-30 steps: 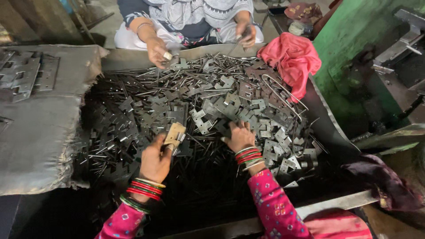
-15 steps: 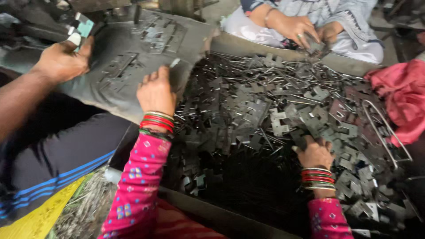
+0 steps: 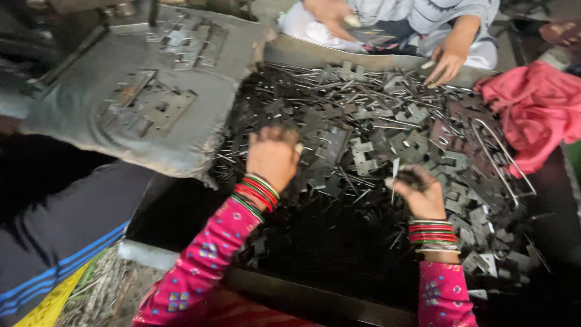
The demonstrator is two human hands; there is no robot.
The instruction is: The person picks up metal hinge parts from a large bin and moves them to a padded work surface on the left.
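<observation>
Two hands down in the tray at lower centre of the frame, both in pink patterned sleeves with red and green bangles. Left hand (image 3: 273, 156) curled knuckles-up over the heap of dark stamped metal plates and thin metal pins (image 3: 375, 145); impossible to tell whether anything is pinched underneath. Right hand (image 3: 419, 192), right of centre, closed round a small dark clump with one thin pin sticking up from the fist. Below the wrists, the black metal tray's near rim (image 3: 315, 297) along the lower edge. Left of that, a dark blue-striped trouser leg (image 3: 66, 230) of somebody close by. Upper left, a grey worn padded cloth (image 3: 91, 115) with a few flat plates laid out on it. By the look of it, barely started: few sorted, most still heaped. Far right, a pink crumpled rag (image 3: 538, 109). Top of frame, a co-worker's hand (image 3: 446, 60) reaching over the far rim.
</observation>
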